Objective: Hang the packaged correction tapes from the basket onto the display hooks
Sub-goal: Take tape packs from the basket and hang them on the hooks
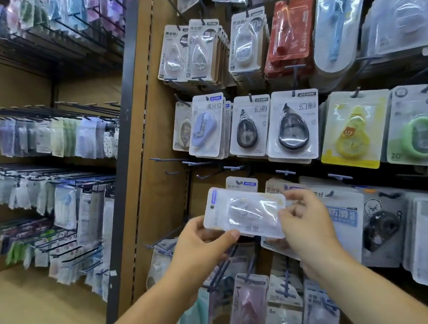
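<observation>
The left hand [202,244] grips the lower left part of a packaged correction tape [245,212]. Its thumb [233,234] lies across the front lower edge, and its other fingers are curled behind the card, out of sight. The right hand [307,221] pinches the pack's right end, with the thumb on the clear blister front and the fingers [295,194] bent over the upper right corner. Both hands are clasped on the pack.

The pack is held in the air in front of the brown pegboard panel [153,115]. It is turned sideways, with its blue-banded top and hang hole [212,207] to the left, and it sits on no hook.

Just above and left of it, bare display hooks [173,160] stick out of the panel. Directly behind it hangs a white-headed pack [241,184], mostly covered by the held one. More hooks [223,268] jut out below, between the 2 wrists. To the right hangs a pack with a bear drawing [382,227].

The row above holds a purple tape pack [205,130], 2 black teardrop tapes [293,130], a yellow pack [352,132] and a green one [417,136]. At the left, a second shelving bay [58,135] carries rows of blurred hanging packs.
</observation>
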Motion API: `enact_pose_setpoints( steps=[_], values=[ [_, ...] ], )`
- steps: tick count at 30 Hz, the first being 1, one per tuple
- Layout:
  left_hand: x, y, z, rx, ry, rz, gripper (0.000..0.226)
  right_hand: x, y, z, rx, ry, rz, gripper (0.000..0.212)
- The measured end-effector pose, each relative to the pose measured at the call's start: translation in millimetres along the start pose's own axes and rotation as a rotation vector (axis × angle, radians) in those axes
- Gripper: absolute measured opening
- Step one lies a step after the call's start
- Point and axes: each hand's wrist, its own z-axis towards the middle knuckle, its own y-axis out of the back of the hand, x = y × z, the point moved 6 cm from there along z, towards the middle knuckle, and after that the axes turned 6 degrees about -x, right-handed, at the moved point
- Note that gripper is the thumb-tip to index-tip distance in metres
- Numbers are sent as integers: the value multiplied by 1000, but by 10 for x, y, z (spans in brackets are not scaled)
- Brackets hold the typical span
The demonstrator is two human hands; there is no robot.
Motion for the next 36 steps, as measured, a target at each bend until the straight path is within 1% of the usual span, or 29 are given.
enact_pose_setpoints(
  steps=[2,3,5,6,7,9,11,14,16,18,20,24,26,28,31,33,36],
  values=[
    [48,-100,19,71,103,-269,45,-234,-109,-50,-11,-90,58,31],
    [41,-124,40,66,111,-341,38,-341,-171,-79,16,-133,65,30],
    [26,-157,124,24,105,-366,25,-468,-251,-117,84,-197,73,28],
    [26,-166,170,0,105,-336,22,-482,-259,-100,94,-199,48,30],
    [22,-169,222,-16,100,-298,21,-466,-244,-61,84,-162,-4,33],
    [-12,-190,316,1,57,-219,24,-383,-211,63,55,-55,-106,49],
    [-74,-214,400,28,-16,-130,27,-298,-265,160,67,30,-145,63],
    [-125,-218,515,31,-106,-35,36,-267,-388,279,101,139,-179,71],
    [-122,-222,577,38,-124,-18,42,-257,-446,323,127,206,-229,72],
    [-100,-231,638,46,-129,-18,49,-288,-464,368,141,232,-295,75],
    [-98,-213,704,19,-140,-19,55,-313,-473,414,144,242,-356,77],
    [-82,-249,822,39,-135,4,49,-319,-532,542,163,247,-445,74],
    [-51,-262,852,39,-140,21,46,-311,-563,580,137,279,-534,76],
    [-5,-269,866,51,-207,93,53,-300,-575,573,103,307,-625,77],
    [80,-295,849,95,-307,224,70,-275,-523,527,83,333,-642,73],
    [145,-273,916,34,-344,281,77,-274,-433,485,87,340,-626,69],
    [167,-271,973,-33,-393,381,80,-291,-313,355,135,339,-651,65]
  ],
)
